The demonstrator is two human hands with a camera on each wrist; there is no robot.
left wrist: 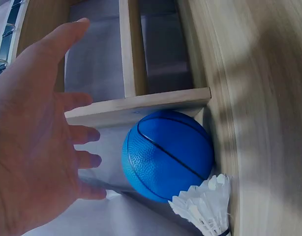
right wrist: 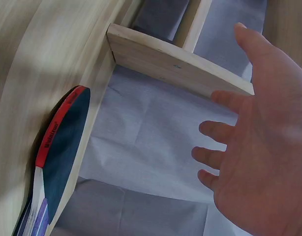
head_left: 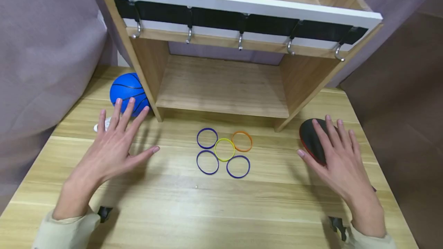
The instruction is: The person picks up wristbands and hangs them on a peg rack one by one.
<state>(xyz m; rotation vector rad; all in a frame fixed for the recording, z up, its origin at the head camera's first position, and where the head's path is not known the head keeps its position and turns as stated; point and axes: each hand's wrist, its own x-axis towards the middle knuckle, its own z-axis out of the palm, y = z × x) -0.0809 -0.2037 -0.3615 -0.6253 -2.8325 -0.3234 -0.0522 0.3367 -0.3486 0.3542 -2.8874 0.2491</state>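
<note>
My left hand (head_left: pixel 112 151) hovers palm down with its fingers spread, holding nothing. Just beyond it are a blue mini basketball (left wrist: pixel 166 156) and a white feather shuttlecock (left wrist: pixel 202 204), which the hand partly covers in the head view. On the other side my right hand (head_left: pixel 340 160) is held out flat, also bare. It overlaps a table tennis bat (right wrist: pixel 65 142) with a dark face and red edge. Between the hands lie several thin rings: blue ones (head_left: pixel 207 162), a yellow ring (head_left: pixel 225 150) touching its neighbours, and an orange ring (head_left: pixel 242 141).
A wooden stand (head_left: pixel 221 83) with a low shelf rises at the back of the table (head_left: pixel 194 218). Several metal hooks (head_left: pixel 240 41) hang along its black and white top rail. Grey cloth (head_left: pixel 45 30) drapes behind and to the left.
</note>
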